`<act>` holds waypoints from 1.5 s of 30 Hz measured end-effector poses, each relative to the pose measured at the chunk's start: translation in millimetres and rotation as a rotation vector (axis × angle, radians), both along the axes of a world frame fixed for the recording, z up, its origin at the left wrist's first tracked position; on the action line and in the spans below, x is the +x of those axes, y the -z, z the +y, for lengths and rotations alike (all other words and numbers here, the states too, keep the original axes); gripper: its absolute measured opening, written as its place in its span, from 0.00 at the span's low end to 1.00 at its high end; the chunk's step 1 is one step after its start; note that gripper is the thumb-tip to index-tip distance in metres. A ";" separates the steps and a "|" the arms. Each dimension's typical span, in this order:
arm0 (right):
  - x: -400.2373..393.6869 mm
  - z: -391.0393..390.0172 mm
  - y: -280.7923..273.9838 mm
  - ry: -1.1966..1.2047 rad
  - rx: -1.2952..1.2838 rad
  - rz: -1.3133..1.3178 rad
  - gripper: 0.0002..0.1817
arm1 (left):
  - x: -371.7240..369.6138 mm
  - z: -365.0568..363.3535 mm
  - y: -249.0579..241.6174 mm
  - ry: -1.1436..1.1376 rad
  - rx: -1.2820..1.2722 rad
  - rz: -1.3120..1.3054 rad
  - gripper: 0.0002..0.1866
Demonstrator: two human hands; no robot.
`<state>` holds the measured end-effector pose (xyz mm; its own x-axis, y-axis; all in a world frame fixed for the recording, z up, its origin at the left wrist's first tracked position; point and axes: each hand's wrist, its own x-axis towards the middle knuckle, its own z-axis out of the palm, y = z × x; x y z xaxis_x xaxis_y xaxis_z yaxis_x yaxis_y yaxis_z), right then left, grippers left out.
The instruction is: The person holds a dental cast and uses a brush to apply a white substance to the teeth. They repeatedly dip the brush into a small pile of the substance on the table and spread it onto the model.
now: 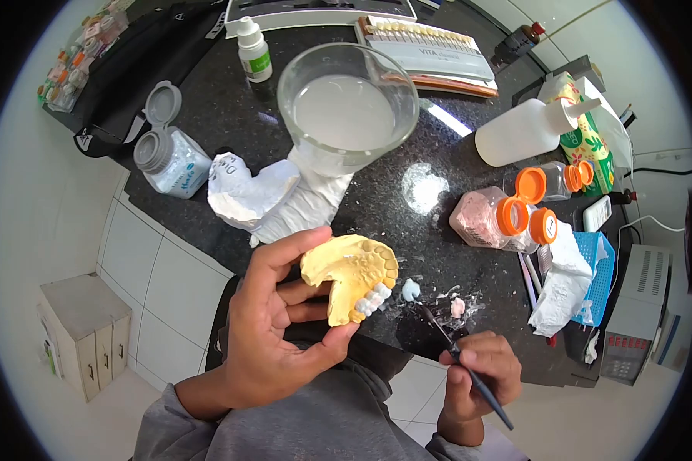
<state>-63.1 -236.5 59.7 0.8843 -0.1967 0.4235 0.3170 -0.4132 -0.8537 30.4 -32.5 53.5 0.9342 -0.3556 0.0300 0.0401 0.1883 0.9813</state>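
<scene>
The left hand [267, 346] is gripping a cast [344, 266]; the right hand [480, 369] is pinching a brush [441, 333], best steered lightly beside the blob [410, 290].

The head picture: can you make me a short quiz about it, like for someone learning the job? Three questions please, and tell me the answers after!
1. Pick one. What does the left hand hold?
A) a spoon
B) a yellow teeth model
C) a phone

2. True or false: the big glass cup has cloudy liquid in it.

3. Fill in the colour: the brush in the right hand has its tip nearer to the ____ blob than to the pink blob.

Key:
1. B
2. True
3. Pale blue; the pale blue blob is right by the tip.
</scene>
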 end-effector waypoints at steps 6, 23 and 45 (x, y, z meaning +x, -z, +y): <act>8.3 7.3 -3.5 -0.146 -0.136 -0.105 0.13 | 0.3 0.8 0.3 0.020 0.015 0.006 0.38; 20.0 18.7 -1.2 -0.091 -0.180 -0.133 0.13 | 0.9 1.6 -1.0 0.045 0.050 0.012 0.40; 19.9 17.2 -3.2 -0.121 -0.186 -0.114 0.16 | 0.3 2.6 3.2 0.042 0.007 0.001 0.38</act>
<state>-43.2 -219.3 62.9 0.8412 -0.0012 0.5407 0.4637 -0.5128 -0.7225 30.7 -29.9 50.4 0.9185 -0.3946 0.0260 0.0492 0.1791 0.9826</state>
